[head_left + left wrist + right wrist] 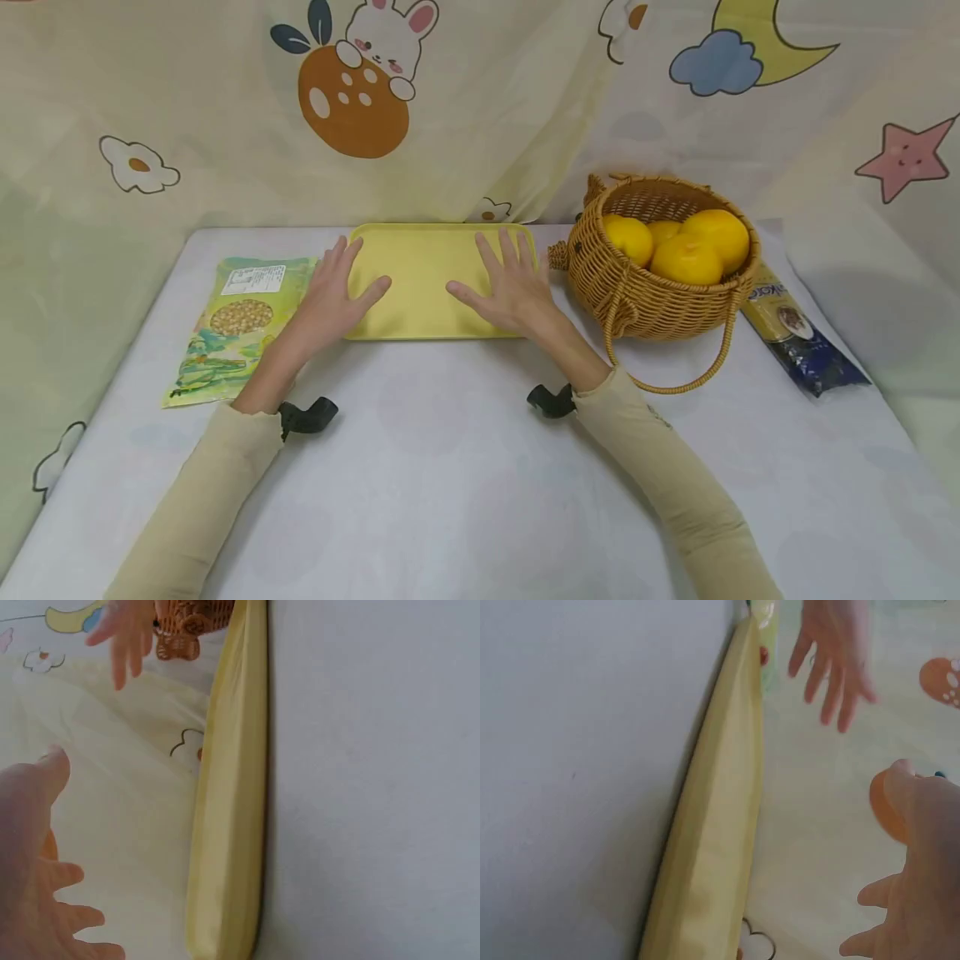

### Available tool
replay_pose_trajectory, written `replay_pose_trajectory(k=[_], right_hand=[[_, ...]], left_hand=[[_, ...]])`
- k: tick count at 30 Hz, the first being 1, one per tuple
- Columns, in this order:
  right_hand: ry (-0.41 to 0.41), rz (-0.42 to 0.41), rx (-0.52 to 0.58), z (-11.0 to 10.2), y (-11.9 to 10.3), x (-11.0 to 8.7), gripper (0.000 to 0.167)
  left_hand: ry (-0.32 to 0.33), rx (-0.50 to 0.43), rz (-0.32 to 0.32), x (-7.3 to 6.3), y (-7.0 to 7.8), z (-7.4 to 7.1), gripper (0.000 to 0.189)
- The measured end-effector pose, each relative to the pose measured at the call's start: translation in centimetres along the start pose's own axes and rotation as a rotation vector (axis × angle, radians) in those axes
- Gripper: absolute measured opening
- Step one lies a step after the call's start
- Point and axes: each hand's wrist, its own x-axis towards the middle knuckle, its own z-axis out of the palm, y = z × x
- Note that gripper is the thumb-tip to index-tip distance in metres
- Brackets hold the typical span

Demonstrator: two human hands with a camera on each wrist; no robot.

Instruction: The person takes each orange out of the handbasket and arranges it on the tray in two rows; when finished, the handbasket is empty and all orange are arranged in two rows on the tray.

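Note:
A flat yellow tray [420, 283] lies at the back of the white table. Over its left end is my left hand [333, 292], fingers spread and nothing held. My right hand [517, 287] hovers above the tray's right part, likewise spread, its thumb pointing inward. Both wrist views show the tray's long side [232, 795] below the hands, with air between. To the left of my left hand lies a green bag of yellow kernels [242, 317]. Beside my right hand stands a wicker basket [660, 312] with several yellow lemons [686, 258] in it.
A gold and dark-blue packet [802, 333] lies on the table to the right, partly hidden by the basket. The basket's handle [720, 367] droops toward the front. A cartoon-printed cloth [487, 108] hangs behind the table. Each wrist wears a black camera mount [309, 415].

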Motion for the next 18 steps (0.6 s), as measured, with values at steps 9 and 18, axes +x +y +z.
replay_pose_trajectory(k=[9, 18], right_hand=[[-0.008, -0.13, 0.123, -3.3, -1.2, -2.9, 0.084], [-0.03, -0.202, 0.243, -8.9, -0.7, -4.9, 0.078]], left_hand=[[0.068, -0.093, 0.001, -0.5, -1.7, 0.2, 0.082], [0.05, -0.085, 0.004, -0.7, -2.4, 1.2, 0.089]])
